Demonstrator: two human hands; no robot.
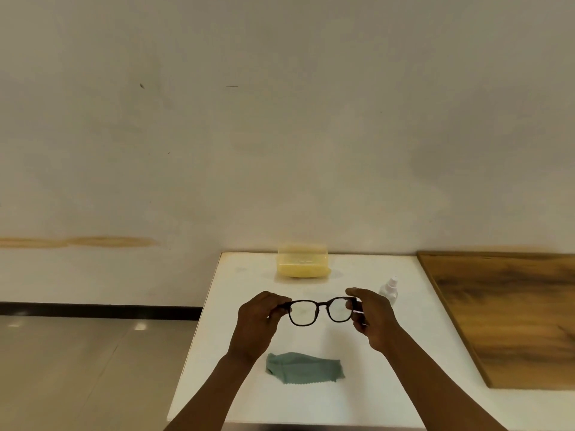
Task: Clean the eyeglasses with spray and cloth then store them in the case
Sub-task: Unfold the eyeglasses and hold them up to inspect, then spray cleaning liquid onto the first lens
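While 2 hands — left hand (pixel 256 318), right hand (pixel 371 318) — hold 1 eyeglasses (pixel 320 311), 1 cloth (pixel 305 368) lies below.

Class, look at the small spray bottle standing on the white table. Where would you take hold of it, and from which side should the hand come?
Grip the spray bottle around its clear body, below the white nozzle, which should probably stay free for pressing. It stands upright just behind the right hand, so that hand is nearest; come from the front or right. Both hands now hold the eyeglasses, so one must let go first.
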